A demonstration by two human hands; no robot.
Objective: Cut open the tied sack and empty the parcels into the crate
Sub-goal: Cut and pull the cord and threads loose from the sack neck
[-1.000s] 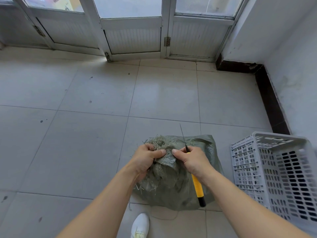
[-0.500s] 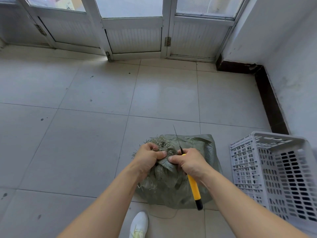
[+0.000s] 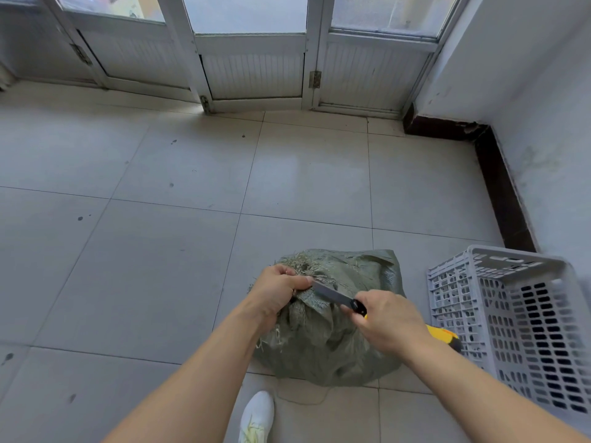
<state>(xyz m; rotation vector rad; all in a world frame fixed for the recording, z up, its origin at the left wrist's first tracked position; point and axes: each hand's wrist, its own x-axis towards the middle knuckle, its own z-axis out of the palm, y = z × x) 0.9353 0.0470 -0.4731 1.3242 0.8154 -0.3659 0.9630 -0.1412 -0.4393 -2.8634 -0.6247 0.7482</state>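
Observation:
A grey-green woven sack (image 3: 323,343) sits on the tiled floor, its frayed neck bunched at the top. My left hand (image 3: 277,294) grips that bunched neck. My right hand (image 3: 385,318) holds a yellow-handled utility knife (image 3: 443,334), whose blade (image 3: 331,295) lies across the neck, pointing left toward my left thumb. The parcels inside are hidden. A white slatted plastic crate (image 3: 518,318) stands just right of the sack.
My white shoe (image 3: 257,417) is on the floor just in front of the sack. A dark skirting board (image 3: 502,190) and white wall run along the right. Glazed doors (image 3: 252,59) close the far side. Bare floor tiles (image 3: 128,251) spread left.
My right hand has pulled right and turned the knife from nearly upright to lying flat across the sack's neck. My left hand keeps its grip on the neck.

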